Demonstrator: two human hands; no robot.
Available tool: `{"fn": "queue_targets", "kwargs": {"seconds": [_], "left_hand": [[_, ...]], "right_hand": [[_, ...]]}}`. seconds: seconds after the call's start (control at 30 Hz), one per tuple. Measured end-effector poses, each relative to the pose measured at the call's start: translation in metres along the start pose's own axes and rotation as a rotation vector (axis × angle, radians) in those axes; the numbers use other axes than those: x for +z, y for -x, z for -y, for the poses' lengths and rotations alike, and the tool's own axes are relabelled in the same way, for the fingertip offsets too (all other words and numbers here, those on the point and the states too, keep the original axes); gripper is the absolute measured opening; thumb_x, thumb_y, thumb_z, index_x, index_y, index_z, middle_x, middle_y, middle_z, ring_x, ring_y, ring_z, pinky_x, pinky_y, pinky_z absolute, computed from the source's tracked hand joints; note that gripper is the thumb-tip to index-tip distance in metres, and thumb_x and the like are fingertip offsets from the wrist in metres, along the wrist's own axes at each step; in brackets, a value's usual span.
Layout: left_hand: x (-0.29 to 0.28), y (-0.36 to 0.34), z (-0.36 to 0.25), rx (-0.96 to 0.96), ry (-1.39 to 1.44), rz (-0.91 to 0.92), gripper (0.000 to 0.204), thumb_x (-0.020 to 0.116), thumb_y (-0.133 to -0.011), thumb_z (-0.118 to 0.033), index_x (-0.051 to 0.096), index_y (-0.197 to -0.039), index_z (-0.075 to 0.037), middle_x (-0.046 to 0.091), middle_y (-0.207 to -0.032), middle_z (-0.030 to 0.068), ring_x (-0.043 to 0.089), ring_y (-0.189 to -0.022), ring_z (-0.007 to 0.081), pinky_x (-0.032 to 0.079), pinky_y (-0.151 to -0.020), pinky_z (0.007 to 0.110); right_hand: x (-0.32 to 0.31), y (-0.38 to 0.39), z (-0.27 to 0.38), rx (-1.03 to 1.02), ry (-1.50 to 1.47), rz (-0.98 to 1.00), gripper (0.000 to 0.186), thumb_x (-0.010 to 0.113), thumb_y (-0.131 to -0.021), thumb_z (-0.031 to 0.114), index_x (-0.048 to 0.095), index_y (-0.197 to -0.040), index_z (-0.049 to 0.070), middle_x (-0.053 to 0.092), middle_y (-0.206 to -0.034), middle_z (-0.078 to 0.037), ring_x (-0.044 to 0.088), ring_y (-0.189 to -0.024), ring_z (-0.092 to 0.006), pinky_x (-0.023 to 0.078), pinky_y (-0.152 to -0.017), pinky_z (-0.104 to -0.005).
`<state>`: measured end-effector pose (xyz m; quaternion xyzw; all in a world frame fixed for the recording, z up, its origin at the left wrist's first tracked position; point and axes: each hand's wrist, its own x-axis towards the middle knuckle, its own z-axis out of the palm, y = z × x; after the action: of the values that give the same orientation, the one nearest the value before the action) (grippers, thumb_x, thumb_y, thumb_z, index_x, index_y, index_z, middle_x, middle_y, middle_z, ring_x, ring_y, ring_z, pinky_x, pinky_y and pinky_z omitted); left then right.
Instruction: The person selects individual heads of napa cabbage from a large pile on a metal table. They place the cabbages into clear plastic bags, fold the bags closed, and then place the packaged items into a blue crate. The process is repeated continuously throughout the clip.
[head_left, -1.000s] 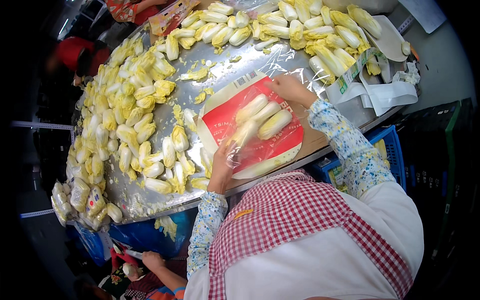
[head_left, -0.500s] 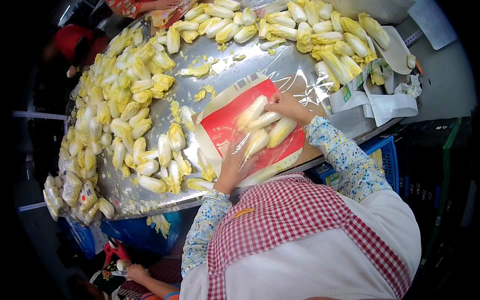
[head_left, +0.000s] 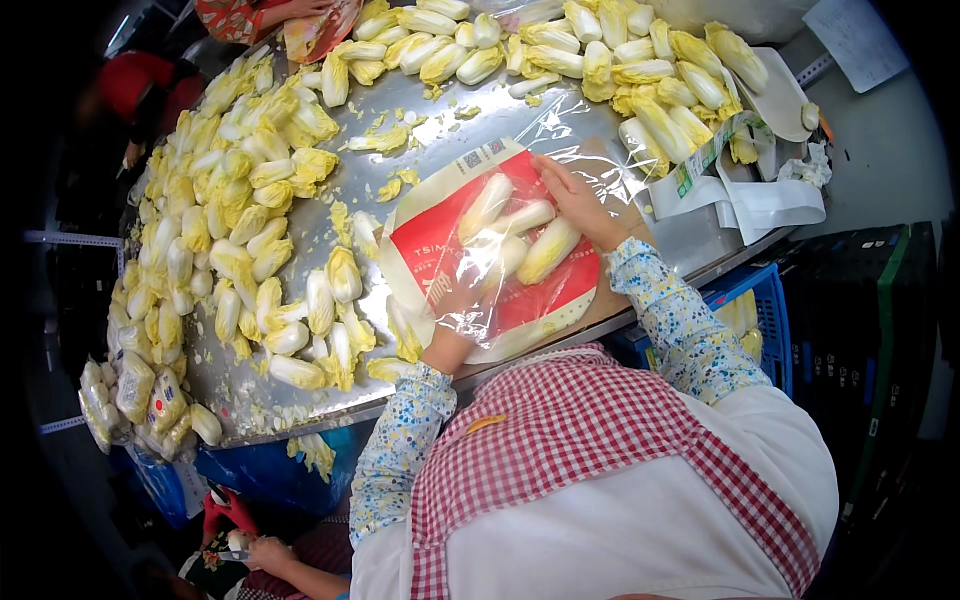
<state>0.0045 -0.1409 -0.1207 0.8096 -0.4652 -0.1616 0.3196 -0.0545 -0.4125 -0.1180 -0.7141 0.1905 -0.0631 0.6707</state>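
Several small napa cabbages [head_left: 548,252] lie side by side under clear plastic film [head_left: 480,320], on top of a flat red and cream printed sheet [head_left: 420,240]. My left hand [head_left: 456,300] is at the lower left of these cabbages, beneath shiny film. Glare and folds hide what its fingers do. At the upper right edge of the sheet, my right hand [head_left: 580,203] has its fingers stretched out along the film and the red border, apart from the cabbages.
A big pile of cabbages [head_left: 240,200] covers the metal table's left side; more cabbages [head_left: 650,75] lie along the back. White strips [head_left: 745,205] curl at the right, above a blue crate [head_left: 765,310]. A co-worker's hands [head_left: 265,555] hold a knife and a cabbage at lower left.
My right hand has let go near the cabbages' top end and moved slightly up, its fingers now straighter. The top cabbage has shifted within the film. The whole view has moved slightly.
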Motion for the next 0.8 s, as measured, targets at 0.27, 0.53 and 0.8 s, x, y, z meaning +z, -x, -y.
{"fn": "queue_targets", "kwargs": {"seconds": [0.27,0.53,0.8], "left_hand": [[0.012,-0.052,-0.035,-0.060,0.078,0.030,0.043,0.055,-0.092,-0.011,0.049,-0.133,-0.001,0.060,-0.112,0.0269,0.059,-0.099,0.0436,0.046,-0.087,0.050],[-0.017,-0.052,-0.039,-0.001,-0.198,0.186,0.059,0.057,-0.091,-0.016,0.035,-0.145,-0.005,0.058,-0.106,0.0302,0.063,-0.087,0.0416,0.051,-0.070,0.050],[0.001,-0.061,-0.026,0.066,-0.025,0.215,0.024,0.048,-0.096,-0.017,0.056,-0.113,-0.001,0.063,-0.098,0.0211,0.063,-0.088,0.0374,0.049,-0.077,0.045]], "right_hand": [[0.012,-0.002,0.000,-0.182,0.689,0.137,0.066,0.036,-0.104,0.041,0.018,-0.154,0.002,0.031,-0.155,-0.021,0.026,-0.145,-0.0364,0.020,-0.118,-0.0401],[0.005,-0.001,-0.013,-0.114,0.313,0.046,0.063,0.042,-0.103,0.034,0.020,-0.153,0.002,0.031,-0.155,-0.021,0.031,-0.143,-0.0357,0.024,-0.117,-0.0412],[0.009,0.001,-0.008,-0.363,0.836,-0.001,0.064,0.047,-0.101,0.038,0.026,-0.152,0.004,0.030,-0.154,-0.020,0.032,-0.141,-0.0350,0.025,-0.116,-0.0433]]}}
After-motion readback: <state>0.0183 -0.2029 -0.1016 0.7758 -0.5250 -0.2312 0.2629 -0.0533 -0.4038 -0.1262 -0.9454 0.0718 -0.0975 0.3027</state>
